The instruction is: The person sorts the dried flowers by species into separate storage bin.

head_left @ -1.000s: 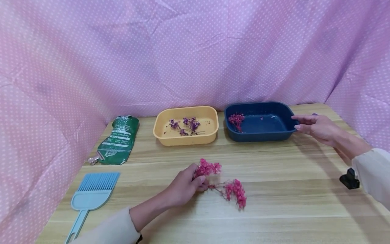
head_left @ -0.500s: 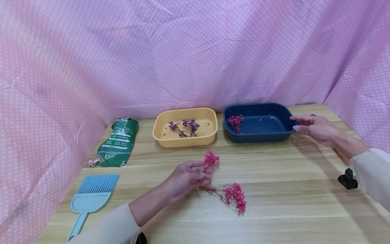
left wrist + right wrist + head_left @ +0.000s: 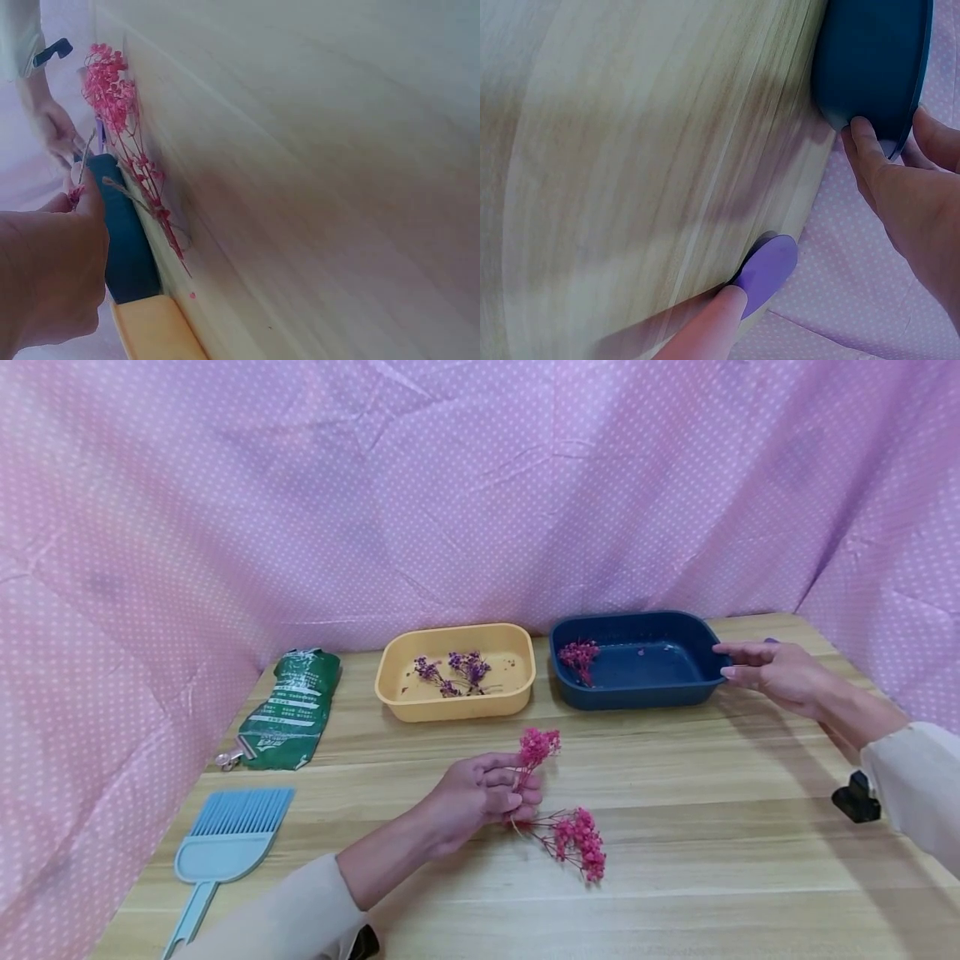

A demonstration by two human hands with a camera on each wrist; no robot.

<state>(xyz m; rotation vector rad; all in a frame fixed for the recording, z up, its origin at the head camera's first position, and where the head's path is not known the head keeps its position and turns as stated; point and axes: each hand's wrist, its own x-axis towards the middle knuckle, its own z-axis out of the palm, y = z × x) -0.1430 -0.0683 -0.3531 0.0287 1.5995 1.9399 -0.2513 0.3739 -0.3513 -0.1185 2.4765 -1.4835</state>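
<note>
My left hand [image 3: 480, 797] pinches the stem of a pink dried flower sprig [image 3: 538, 747] just above the table; in the left wrist view the hand hides most of it. Beside it, a second pink sprig [image 3: 577, 843], tied with string, lies on the table with its blossoms to the right. My right hand [image 3: 783, 677] holds the right end of a dark blue tray [image 3: 630, 697], fingers at its outer wall and rim. Inside that tray, a pink sprig [image 3: 579, 658] leans at the left end. Purple dried sprigs [image 3: 468, 670] lie in the yellow tray [image 3: 457, 708].
On the left are a green packet [image 3: 292, 710] with a metal clip [image 3: 234, 754] and a light blue brush [image 3: 225, 852]. A purple-ended tool [image 3: 769, 270] with a pink handle lies by the right edge. Pink dotted cloth [image 3: 450, 493] hangs behind the table.
My left hand has lifted its sprig upright and shifted slightly right, apart from the second sprig's blossoms. The right hand stays at the blue tray's end.
</note>
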